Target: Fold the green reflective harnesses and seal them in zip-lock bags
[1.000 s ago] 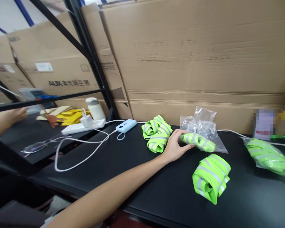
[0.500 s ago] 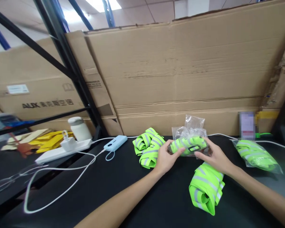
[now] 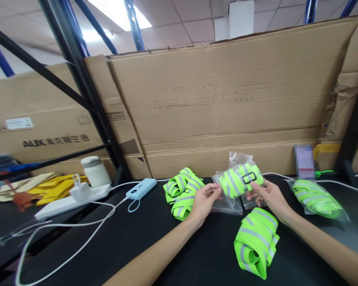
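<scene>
A rolled neon-green reflective strap (image 3: 234,183) with grey stripes and a black buckle is up in front of me, over clear plastic bags (image 3: 226,205). My right hand (image 3: 271,198) grips its right end, thumb below the buckle. With fingertips pinched together, my left hand (image 3: 204,201) holds a clear bag's edge at the roll's left side. Whether the roll is inside that bag, I cannot tell. Another rolled strap (image 3: 256,240) lies nearer me, below my right hand. Two more loose rolls (image 3: 185,192) rest just left of my left hand.
At right lies a bagged green strap (image 3: 318,198), with a blurred upright card (image 3: 304,162) behind it. A light blue power bank (image 3: 141,189), white cables, a power strip (image 3: 74,202) and a white bottle (image 3: 95,171) are at left. Cardboard (image 3: 226,103) walls the black table's back edge.
The roll has tilted up, with its buckle now higher and facing me. My left hand has shifted from gripping the roll to pinching the bag's edge. The view has tipped upward slightly.
</scene>
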A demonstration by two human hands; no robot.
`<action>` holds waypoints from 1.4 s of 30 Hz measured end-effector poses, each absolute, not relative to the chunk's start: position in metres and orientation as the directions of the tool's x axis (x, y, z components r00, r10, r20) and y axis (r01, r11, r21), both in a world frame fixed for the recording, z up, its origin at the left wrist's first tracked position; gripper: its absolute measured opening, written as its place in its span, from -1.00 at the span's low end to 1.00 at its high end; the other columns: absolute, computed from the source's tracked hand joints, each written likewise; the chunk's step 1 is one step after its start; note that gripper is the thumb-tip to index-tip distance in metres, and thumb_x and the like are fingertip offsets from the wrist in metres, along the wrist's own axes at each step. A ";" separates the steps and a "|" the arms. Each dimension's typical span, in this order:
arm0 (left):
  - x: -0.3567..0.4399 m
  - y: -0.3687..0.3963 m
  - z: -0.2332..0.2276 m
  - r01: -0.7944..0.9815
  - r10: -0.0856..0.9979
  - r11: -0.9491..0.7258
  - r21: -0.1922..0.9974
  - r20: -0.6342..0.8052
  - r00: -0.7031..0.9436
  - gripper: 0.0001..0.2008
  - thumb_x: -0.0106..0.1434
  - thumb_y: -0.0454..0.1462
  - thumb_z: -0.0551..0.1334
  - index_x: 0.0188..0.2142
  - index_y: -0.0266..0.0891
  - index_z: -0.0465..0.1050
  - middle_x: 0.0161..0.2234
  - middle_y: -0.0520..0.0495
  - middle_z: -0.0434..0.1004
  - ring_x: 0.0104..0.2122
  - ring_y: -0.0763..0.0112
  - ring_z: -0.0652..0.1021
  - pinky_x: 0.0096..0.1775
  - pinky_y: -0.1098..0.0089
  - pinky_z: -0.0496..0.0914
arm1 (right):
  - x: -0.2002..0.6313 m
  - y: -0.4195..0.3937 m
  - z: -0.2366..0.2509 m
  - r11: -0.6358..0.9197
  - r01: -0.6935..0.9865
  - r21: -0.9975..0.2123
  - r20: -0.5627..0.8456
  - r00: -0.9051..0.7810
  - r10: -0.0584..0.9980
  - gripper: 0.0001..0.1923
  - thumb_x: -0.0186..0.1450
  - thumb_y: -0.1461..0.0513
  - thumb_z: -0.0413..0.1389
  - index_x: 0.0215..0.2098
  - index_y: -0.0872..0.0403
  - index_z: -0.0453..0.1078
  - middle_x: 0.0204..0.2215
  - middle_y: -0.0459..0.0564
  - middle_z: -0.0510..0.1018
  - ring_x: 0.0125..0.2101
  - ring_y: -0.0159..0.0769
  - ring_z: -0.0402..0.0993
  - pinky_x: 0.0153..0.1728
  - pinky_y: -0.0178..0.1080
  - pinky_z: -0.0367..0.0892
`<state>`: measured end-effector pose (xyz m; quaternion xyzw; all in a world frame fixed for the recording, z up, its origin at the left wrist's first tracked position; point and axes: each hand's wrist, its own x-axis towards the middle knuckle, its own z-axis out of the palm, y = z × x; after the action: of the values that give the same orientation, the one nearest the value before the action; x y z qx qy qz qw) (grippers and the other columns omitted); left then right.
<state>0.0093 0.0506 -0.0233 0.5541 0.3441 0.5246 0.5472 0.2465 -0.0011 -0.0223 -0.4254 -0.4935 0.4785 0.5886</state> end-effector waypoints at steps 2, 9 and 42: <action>0.010 0.050 -0.021 -0.186 0.951 -0.211 0.960 0.245 0.186 -0.56 -0.01 -0.01 0.51 -0.34 -0.29 0.50 -0.42 -0.02 0.57 -0.44 0.43 0.55 -0.31 0.41 0.49 | 0.244 0.001 -0.026 0.151 -0.196 -0.969 0.146 0.037 0.989 -0.41 0.20 -0.06 0.34 -0.01 0.12 0.32 -0.32 0.15 0.68 -0.40 -0.15 0.64 -0.63 -0.36 0.32; 0.007 0.037 -0.011 0.020 0.777 -0.627 0.779 0.622 0.097 -0.80 0.34 -0.16 0.28 -0.32 -0.23 0.38 -0.39 0.02 0.44 -0.37 0.43 0.51 -0.26 0.43 0.42 | 0.243 -0.002 -0.023 0.367 -0.006 -0.930 0.367 0.017 0.930 -0.13 0.28 0.02 0.28 0.40 0.00 -0.04 0.04 0.16 0.58 -0.06 -0.09 0.60 0.00 -0.03 0.46; 0.027 0.022 -0.019 -0.128 0.831 -0.232 0.964 0.265 0.489 -0.62 0.03 -0.15 0.50 -0.55 -0.25 0.31 -0.51 0.02 0.49 -0.48 0.41 0.51 -0.32 0.37 0.42 | 0.226 -0.022 -0.012 0.632 0.641 -0.436 0.519 -0.395 0.758 -0.65 0.53 0.18 -0.16 -0.40 0.03 0.25 -0.51 -0.14 0.36 -0.45 -0.32 0.30 -0.25 -0.19 0.22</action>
<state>0.0266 0.0220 -0.0191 0.6571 0.2673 0.4290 0.5592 0.2261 -0.0224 -0.0117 -0.4209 -0.8310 0.0828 0.3543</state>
